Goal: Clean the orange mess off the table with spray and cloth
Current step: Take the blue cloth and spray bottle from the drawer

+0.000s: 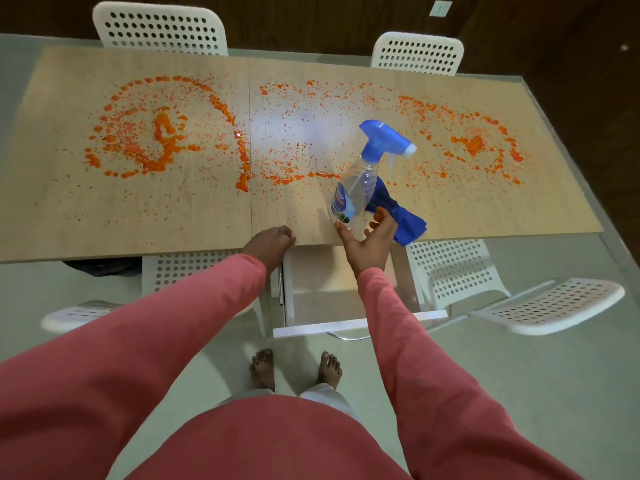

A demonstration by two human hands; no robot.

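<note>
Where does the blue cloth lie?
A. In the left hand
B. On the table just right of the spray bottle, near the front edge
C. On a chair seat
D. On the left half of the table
B: the cloth lies on the table behind and right of the bottle, near the front edge.

chairs [160,28]: 5 | spray bottle [360,178]: 1 | cloth [401,220]: 1 | table [104,216]: 1

Clear spray bottle [360,178] upright – blue cloth [401,220] behind, orange mess [166,133] across table [69,209]
</note>
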